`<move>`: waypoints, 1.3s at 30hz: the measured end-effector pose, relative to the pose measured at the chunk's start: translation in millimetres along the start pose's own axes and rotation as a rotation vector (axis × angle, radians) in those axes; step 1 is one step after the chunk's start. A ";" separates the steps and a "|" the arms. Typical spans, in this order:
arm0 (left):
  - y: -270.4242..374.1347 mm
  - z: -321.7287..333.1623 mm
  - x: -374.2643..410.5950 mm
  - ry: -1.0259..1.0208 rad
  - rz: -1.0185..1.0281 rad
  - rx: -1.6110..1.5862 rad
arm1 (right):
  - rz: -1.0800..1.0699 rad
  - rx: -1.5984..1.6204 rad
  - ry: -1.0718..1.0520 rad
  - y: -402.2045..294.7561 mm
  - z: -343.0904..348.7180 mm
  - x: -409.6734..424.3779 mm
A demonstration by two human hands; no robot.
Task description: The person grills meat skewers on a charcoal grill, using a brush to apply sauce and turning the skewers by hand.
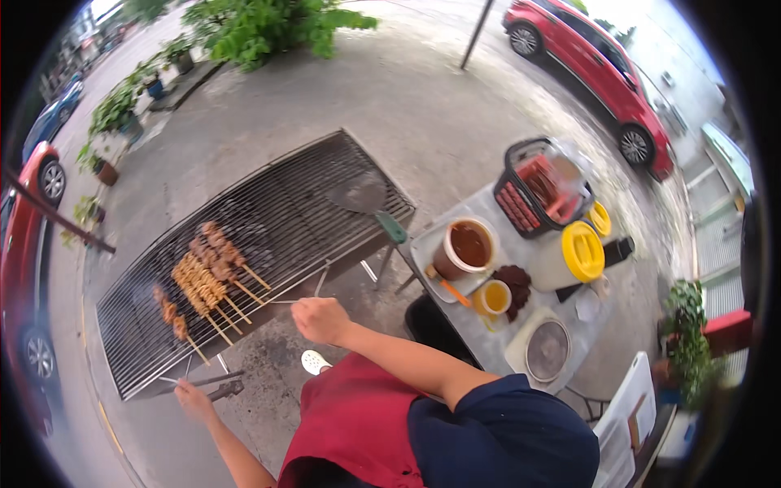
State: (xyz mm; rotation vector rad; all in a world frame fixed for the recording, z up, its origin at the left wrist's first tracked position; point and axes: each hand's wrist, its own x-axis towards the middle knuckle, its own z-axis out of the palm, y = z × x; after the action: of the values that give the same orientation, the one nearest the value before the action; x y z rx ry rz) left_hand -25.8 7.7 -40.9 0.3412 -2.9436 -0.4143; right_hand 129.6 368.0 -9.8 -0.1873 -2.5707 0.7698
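A long charcoal grill (305, 183) stands before me with a metal wire grate on top. My right hand (321, 321) is closed around a thin wire handle (285, 301) at the grate's near edge. Lower left, my left hand (196, 402) grips a second wire handle (167, 379) at the same edge. Between the two, several meat skewers lie on the grate: pale reddish meat skewers (213, 247), yellowish folded skewers (198, 283) and a browned skewer (178, 323). Their bamboo sticks overhang the near edge. A round flat paddle (360, 192) with a green handle rests at the grate's right end.
Right of the grill, a metal table (464, 207) bears a tub of red-brown sauce (470, 244), a cup of yellow liquid (493, 297), a yellow-lidded jar (579, 253) and a black basket (518, 213). Potted plants (119, 113) and parked cars (586, 67) stand farther off.
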 end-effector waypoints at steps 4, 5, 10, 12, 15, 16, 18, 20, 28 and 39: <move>-31.5 31.0 19.8 0.100 0.221 0.037 | 0.018 0.031 0.012 4.4 -1.0 -6.2; -33.8 33.0 24.9 0.077 0.218 0.045 | 0.020 0.038 0.023 5.0 0.8 -6.9; -37.0 28.6 38.2 0.011 0.187 0.055 | 0.083 0.162 0.075 1.7 2.1 -9.6; -35.9 22.9 35.4 0.004 0.209 0.061 | 0.267 0.421 0.328 -0.6 -15.5 -25.9; -32.8 16.3 26.3 0.030 0.258 0.067 | 0.544 0.548 0.477 19.2 -43.5 -89.9; -22.2 13.7 21.7 0.014 0.232 0.061 | 0.725 0.561 0.450 34.0 -47.8 -123.2; -14.9 8.0 18.1 -0.016 0.188 0.053 | 1.009 0.487 0.546 70.1 -47.1 -199.4; -15.3 5.7 18.3 -0.039 0.142 0.040 | 1.056 0.221 0.702 89.6 -65.1 -260.7; -8.7 6.7 25.1 -0.051 0.232 0.159 | 0.911 -0.754 0.435 233.5 -239.5 -351.9; -13.2 -1.9 25.1 -0.094 0.126 0.033 | 1.546 -0.401 0.352 202.6 -174.6 -333.8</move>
State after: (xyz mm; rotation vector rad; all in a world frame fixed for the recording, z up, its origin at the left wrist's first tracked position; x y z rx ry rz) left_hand -47.0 -11.2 -40.0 0.1427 -3.0449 -0.3745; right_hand 506.6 538.7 -117.9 -2.2911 -1.7931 0.4975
